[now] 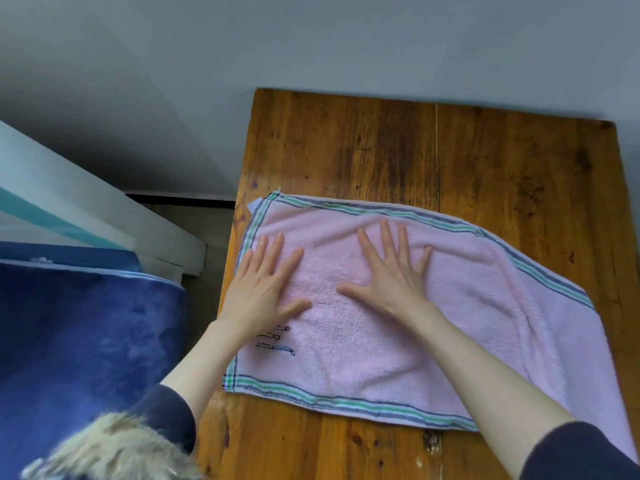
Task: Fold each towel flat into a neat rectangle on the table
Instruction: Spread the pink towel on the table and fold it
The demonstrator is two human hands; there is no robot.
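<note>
Worn brown wooden table [381, 150] fills frame right, pink terry towel with green-blue striped borders [363, 358] flat mid-frame, left hand [263, 289] and right hand [391, 271] pressing it, fingers straight; soft, limp, best taken at corners.

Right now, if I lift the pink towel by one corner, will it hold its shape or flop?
Probably flop: the towel shows soft wrinkles and follows the table under both flat hands, left hand and right hand. The terry looks light and grippy, so it should bunch rather than slide when pushed.
</note>
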